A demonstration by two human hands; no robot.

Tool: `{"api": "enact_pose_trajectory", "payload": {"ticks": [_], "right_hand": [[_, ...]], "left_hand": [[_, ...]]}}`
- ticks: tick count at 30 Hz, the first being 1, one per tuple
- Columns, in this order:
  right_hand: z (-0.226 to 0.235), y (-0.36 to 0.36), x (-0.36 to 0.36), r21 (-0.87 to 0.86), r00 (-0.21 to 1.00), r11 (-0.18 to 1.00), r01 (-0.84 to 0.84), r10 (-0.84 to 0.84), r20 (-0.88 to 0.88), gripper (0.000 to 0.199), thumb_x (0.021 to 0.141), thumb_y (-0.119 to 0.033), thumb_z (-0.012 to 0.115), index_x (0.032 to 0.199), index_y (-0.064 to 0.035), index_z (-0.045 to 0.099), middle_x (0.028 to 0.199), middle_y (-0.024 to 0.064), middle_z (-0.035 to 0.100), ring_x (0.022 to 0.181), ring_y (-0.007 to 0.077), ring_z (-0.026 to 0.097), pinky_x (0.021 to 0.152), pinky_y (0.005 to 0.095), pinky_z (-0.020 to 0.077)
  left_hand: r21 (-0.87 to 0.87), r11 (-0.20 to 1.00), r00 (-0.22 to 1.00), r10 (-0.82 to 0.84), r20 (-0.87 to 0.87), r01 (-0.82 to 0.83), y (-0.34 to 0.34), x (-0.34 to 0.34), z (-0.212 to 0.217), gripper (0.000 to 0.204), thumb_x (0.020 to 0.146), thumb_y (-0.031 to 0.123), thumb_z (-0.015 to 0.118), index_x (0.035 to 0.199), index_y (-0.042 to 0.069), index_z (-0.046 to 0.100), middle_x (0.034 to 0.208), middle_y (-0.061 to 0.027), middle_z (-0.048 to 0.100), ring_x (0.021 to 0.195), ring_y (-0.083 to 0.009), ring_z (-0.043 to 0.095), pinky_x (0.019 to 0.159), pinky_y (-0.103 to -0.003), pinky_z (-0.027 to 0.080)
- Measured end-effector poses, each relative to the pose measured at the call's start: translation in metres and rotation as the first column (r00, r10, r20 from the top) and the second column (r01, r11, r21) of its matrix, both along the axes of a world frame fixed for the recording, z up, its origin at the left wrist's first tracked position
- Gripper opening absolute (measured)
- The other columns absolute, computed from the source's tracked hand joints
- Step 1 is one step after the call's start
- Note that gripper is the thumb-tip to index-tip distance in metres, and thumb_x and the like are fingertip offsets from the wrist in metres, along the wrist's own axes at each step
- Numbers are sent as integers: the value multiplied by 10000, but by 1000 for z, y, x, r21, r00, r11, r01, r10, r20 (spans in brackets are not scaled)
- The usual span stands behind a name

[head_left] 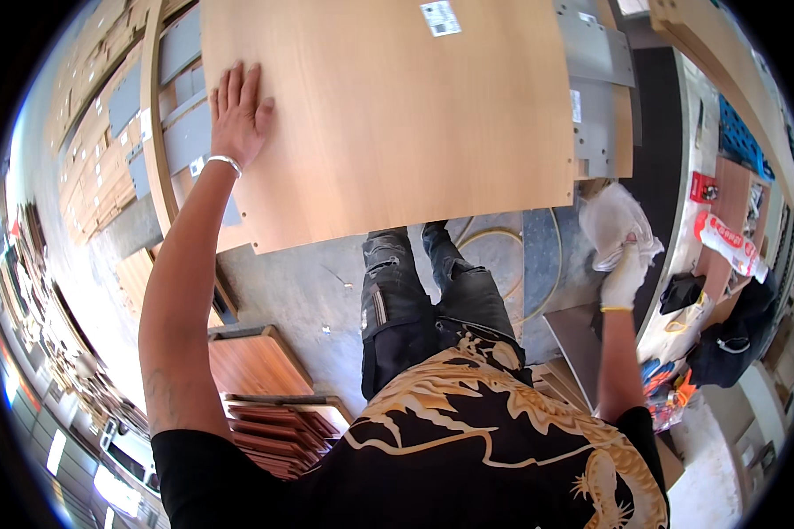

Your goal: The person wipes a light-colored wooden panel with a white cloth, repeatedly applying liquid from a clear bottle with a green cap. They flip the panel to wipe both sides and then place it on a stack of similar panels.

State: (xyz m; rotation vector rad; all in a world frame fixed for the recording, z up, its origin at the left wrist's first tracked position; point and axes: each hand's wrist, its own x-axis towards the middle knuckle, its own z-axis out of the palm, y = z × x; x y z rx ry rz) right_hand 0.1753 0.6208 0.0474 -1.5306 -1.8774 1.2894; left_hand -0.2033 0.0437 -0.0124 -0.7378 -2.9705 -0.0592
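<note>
A large light wood-grain panel [397, 123] lies before me, with a white printed label [440, 18] near its far edge and small holes at its near corners. My left hand [241, 119], bare with a silver bangle at the wrist, rests flat on the panel's left side, fingers stretched out. Off the panel's near right corner, my right hand [625, 275] wears a white glove and is closed on a crumpled white cloth [616, 220]. The cloth hides most of those fingers.
Grey and wooden panels [602, 53] lie beneath the large one. Reddish-brown boards [273, 432] are stacked at lower left. A yellow hose [556, 264] curves over the floor. On the right, a bench holds a red-and-white tube [730, 242], a black bag [732, 344] and a blue basket [739, 132].
</note>
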Motion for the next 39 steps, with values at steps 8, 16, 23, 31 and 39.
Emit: {"api": "enact_pose_trajectory", "payload": {"ticks": [8, 16, 23, 31, 39], "right_hand": [[-4, -284, -104, 123, 201, 224, -967, 964, -175, 445, 913, -211, 623, 1348, -121, 604, 1301, 102, 611, 1299, 285, 555, 1155, 444, 403], [-43, -146, -60, 358, 620, 516, -778, 722, 307, 486, 892, -153, 703, 1359, -92, 585, 1285, 131, 656, 1232, 324, 627, 1064, 463, 501], [-7, -159, -76, 439, 654, 519, -734, 713, 252, 404, 966, -230, 604, 1342, -84, 640, 1377, 166, 606, 1315, 394, 537, 1160, 544, 392], [-18, -110, -210, 524, 724, 500, -690, 499, 477, 428, 972, -270, 572, 1355, -90, 634, 1400, 137, 594, 1368, 381, 484, 1203, 583, 310], [-43, -83, -465, 688, 762, 354, -634, 442, 474, 365, 1006, -271, 512, 1305, -134, 669, 1419, 79, 625, 1330, 286, 512, 1190, 509, 309]], "left_hand": [[147, 989, 999, 29, 32, -33, 140, -11, -12, 667, 1026, 364, 467, 1550, -39, 372, 1698, -236, 279, 1586, -441, 197, 1291, -581, 139], [101, 955, 960, 275, 51, -279, 181, -17, -3, 701, 1052, 420, 405, 1622, 25, 309, 1716, -228, 242, 1603, -437, 135, 1298, -586, 78], [-51, 972, 973, 227, -32, -229, 181, -21, -15, 693, 1061, 408, 393, 1611, -8, 321, 1691, -269, 271, 1568, -480, 203, 1278, -609, 136], [100, 991, 994, -82, -70, 89, 175, -31, 2, 692, 1007, 296, 461, 1489, -176, 305, 1581, -404, 298, 1492, -596, 247, 1242, -666, 183], [144, 989, 998, -42, 44, 36, 176, -29, 14, 743, 969, 295, 487, 1485, -206, 300, 1607, -423, 256, 1528, -597, 191, 1267, -654, 128]]}}
